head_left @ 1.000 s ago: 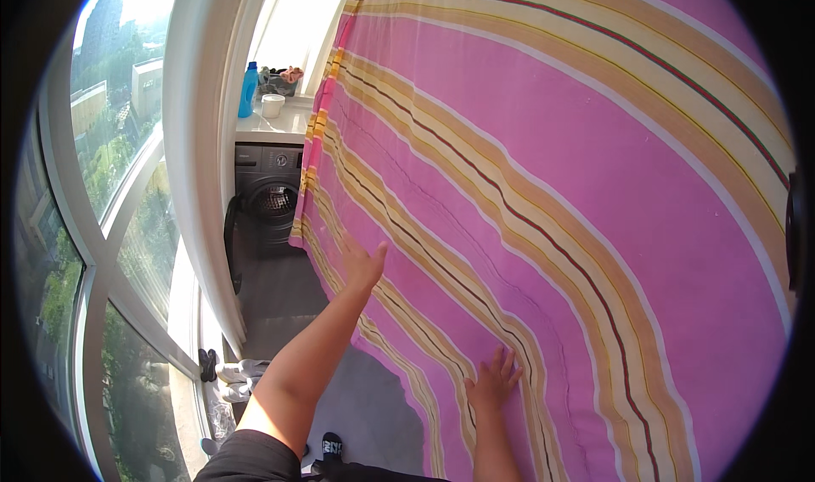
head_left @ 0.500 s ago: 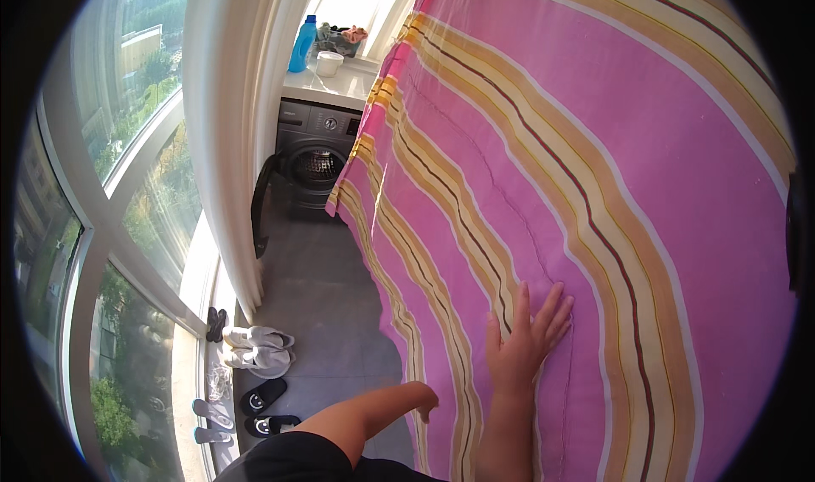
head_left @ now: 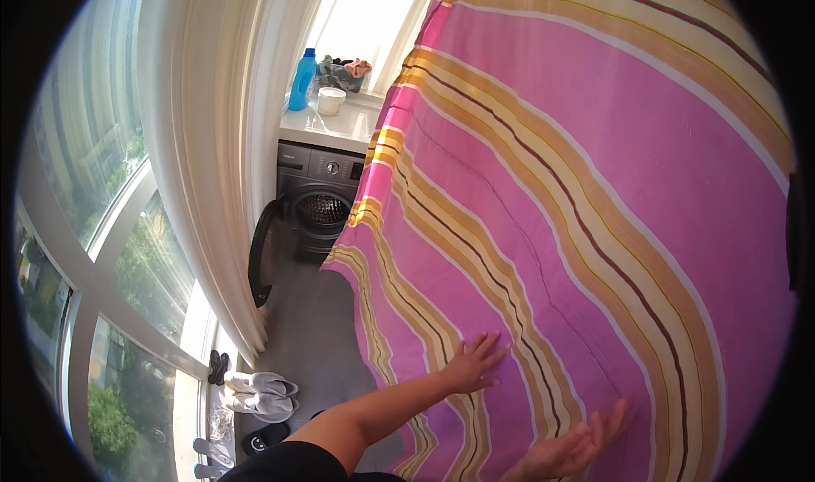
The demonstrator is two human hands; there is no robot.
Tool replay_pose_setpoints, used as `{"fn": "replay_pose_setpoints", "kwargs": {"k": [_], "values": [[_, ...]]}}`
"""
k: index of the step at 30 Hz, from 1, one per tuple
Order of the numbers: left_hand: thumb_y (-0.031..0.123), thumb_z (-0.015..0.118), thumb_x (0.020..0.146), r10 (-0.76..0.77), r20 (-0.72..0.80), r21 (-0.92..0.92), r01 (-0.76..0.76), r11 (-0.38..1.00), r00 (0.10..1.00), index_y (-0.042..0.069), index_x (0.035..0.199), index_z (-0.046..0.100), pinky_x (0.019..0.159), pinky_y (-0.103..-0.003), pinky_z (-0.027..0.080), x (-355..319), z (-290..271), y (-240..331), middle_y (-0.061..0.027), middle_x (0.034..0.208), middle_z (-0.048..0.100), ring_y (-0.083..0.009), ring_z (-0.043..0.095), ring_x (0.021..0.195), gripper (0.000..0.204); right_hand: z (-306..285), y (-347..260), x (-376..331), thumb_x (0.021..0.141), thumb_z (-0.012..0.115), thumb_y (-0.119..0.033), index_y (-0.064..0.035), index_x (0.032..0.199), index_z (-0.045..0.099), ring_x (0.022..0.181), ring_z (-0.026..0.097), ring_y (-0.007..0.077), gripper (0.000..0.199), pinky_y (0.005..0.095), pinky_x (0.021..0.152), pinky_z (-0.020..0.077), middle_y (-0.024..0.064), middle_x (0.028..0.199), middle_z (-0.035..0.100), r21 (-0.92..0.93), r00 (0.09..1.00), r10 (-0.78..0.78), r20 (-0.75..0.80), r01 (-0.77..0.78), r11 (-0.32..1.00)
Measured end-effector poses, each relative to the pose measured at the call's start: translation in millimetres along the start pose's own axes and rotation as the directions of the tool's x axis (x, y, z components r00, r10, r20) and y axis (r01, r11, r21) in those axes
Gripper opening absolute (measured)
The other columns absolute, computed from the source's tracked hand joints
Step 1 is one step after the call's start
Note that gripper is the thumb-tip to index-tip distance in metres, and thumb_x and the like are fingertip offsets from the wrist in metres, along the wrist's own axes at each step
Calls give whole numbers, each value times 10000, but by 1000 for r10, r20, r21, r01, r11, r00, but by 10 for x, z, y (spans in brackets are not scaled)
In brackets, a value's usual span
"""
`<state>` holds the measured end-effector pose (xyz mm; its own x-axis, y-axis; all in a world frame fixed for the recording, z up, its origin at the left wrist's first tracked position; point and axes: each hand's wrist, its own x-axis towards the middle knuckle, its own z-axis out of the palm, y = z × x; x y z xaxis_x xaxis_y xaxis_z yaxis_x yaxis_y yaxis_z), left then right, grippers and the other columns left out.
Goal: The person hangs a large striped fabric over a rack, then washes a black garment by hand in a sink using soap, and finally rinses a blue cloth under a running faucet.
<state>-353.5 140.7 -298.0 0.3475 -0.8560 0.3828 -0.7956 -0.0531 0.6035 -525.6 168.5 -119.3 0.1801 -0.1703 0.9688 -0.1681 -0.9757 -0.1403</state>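
A large pink bed sheet (head_left: 611,168) with tan, yellow and brown stripes hangs in front of me and fills the right side. My left hand (head_left: 475,365) reaches across to its lower part, fingers spread against the cloth. Lower and further right, my right hand (head_left: 577,445) is beside the sheet with its palm turned partly up and its fingers apart. Whether that hand touches the cloth I cannot tell. Neither hand grips anything.
A dark front-loading washing machine (head_left: 321,206) stands behind with its door (head_left: 261,257) swung out. On the counter (head_left: 327,130) are a blue bottle (head_left: 301,81), a white tub (head_left: 331,101) and a basket of clothes (head_left: 344,75). Shoes (head_left: 261,393) line the floor beside white curtains (head_left: 212,142) and windows.
My left hand has come up and forward onto the sheet, its fingers spreading. My right hand has dropped lower and turned its palm upward. The view has tilted somewhat.
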Motion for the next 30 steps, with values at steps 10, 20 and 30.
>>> {"fn": "replay_pose_setpoints", "kwargs": {"k": [10, 20, 30], "values": [[208, 658, 816, 341, 47, -226, -323, 919, 939, 84, 910, 673, 650, -411, 520, 591, -1205, -1438, -119, 833, 666, -271, 656, 732, 156, 2535, 622, 306, 768, 720, -318, -138, 1472, 271, 1416, 52, 436, 854, 576, 1118, 122, 213, 1546, 76, -531, 730, 357, 582, 9, 847], [223, 637, 830, -81, -569, 41, 126, 991, 818, 29, 1315, 406, 826, -469, 472, 1556, -2494, -4078, -222, 982, 609, -425, 604, 867, 571, 3109, 1153, 100, 797, 672, -248, -152, 1491, 219, 1404, 73, 474, 834, 616, 1090, 141, 242, 1537, 75, -922, 886, 408, 221, 54, 382], [559, 625, 809, 249, -766, -69, -461, 885, 593, 85, 1504, 85, 1111, -500, 212, 2505, -3578, -3564, -262, 1530, 66, -453, 140, 1400, 1000, 3307, 1455, -126, 798, 639, -271, -122, 1480, 227, 1389, 81, 506, 810, 655, 1067, 137, 255, 1528, 105, -935, 878, 433, 204, 44, 353]]}}
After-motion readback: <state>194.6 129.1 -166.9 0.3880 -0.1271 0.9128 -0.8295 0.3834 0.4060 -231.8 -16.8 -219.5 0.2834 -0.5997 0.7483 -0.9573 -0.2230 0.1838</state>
